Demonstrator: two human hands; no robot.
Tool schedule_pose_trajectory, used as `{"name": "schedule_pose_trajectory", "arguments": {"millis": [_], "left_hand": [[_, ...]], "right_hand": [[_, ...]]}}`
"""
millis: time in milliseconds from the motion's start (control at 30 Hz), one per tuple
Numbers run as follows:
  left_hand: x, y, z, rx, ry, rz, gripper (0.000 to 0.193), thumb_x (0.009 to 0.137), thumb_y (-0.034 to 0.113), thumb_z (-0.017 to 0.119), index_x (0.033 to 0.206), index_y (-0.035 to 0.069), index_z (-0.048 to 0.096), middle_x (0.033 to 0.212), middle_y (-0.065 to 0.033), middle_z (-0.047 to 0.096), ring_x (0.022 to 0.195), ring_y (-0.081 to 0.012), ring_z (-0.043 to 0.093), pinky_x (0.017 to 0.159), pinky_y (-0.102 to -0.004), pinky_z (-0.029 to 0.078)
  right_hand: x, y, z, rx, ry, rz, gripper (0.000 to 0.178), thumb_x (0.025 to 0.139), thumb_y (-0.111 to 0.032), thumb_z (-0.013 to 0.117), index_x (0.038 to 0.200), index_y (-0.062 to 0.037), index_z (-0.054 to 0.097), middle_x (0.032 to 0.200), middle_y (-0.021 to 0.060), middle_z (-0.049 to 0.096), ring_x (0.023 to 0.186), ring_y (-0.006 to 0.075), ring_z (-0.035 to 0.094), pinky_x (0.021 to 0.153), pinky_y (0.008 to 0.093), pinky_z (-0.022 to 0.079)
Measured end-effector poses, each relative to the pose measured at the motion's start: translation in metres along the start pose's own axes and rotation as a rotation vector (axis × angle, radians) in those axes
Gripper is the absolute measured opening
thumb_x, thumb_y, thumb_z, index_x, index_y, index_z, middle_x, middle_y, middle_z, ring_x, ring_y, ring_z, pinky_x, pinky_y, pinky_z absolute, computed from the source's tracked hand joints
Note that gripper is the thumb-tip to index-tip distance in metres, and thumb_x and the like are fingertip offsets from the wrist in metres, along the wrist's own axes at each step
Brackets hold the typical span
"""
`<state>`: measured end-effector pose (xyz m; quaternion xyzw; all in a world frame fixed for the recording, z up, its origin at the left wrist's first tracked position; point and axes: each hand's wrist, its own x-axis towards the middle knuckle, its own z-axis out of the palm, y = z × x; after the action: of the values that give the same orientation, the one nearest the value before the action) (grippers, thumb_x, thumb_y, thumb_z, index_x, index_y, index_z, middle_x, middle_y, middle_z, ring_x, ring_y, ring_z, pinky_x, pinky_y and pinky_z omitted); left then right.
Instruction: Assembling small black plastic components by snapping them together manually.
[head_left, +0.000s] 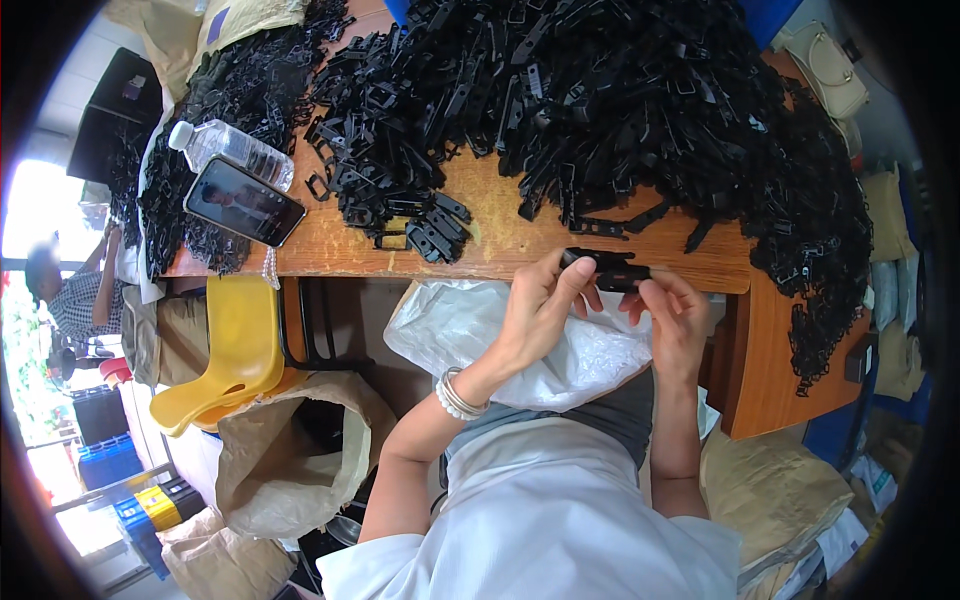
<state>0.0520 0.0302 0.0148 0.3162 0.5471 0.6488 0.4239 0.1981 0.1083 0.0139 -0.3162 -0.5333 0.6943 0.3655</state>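
Just off the table's near edge, my left hand (545, 305) pinches a small black plastic part (610, 268) between thumb and fingers. My right hand (675, 315) has its fingertips closed on the right end of the same dark piece; whether it is one part or two pressed together I cannot tell. Beyond my hands a great heap of black plastic parts (640, 100) covers much of the wooden table (480, 190). A smaller pile of similar pieces (375, 150) lies left of it, with a few flat ones (437, 232) near the edge. A white plastic bag (460, 325) lies under my hands, over my lap.
Left on the table are a clear bottle (240, 150) and a phone (245, 200) lying on black parts. Below stand a yellow chair (240, 330) and an open brown paper sack (255, 470). More sacks (770, 490) lie at right. Another person (85, 290) is at far left.
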Motion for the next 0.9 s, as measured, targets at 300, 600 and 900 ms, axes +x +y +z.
{"name": "schedule_pose_trajectory", "arguments": {"millis": [300, 600, 900], "left_hand": [[-0.001, 0.005, -0.015, -0.118, -0.162, -0.114, 0.044, 0.099, 0.029, 0.033, 0.088, -0.008, 0.053, 0.067, -0.0126, 0.061, 0.06, -0.0133, 0.058, 0.057, -0.0231, 0.045], [-0.005, 0.005, -0.013, 0.002, -0.18, -0.086, 0.049, 0.099, 0.033, 0.03, 0.088, -0.009, 0.055, 0.071, -0.0156, 0.063, 0.062, -0.0148, 0.059, 0.061, -0.0248, 0.047], [-0.006, 0.001, -0.012, 0.08, -0.25, -0.069, 0.051, 0.099, 0.033, 0.029, 0.097, -0.012, 0.054, 0.081, -0.018, 0.063, 0.066, -0.0207, 0.062, 0.061, -0.0277, 0.05]], "right_hand": [[0.0, -0.002, 0.01, 0.065, 0.075, 0.129, 0.013, 0.084, -0.01, 0.061, 0.087, 0.003, 0.063, 0.067, 0.0098, 0.062, 0.054, 0.0152, 0.059, 0.049, 0.0234, 0.042], [-0.01, -0.004, 0.013, -0.069, 0.105, 0.023, 0.018, 0.084, -0.011, 0.062, 0.086, 0.0068, 0.062, 0.065, 0.0095, 0.061, 0.055, 0.0159, 0.06, 0.052, 0.0236, 0.047], [-0.012, -0.005, 0.013, -0.18, 0.084, -0.028, 0.013, 0.082, -0.005, 0.064, 0.084, 0.0074, 0.06, 0.07, 0.008, 0.06, 0.058, 0.0142, 0.06, 0.054, 0.023, 0.048]]}}
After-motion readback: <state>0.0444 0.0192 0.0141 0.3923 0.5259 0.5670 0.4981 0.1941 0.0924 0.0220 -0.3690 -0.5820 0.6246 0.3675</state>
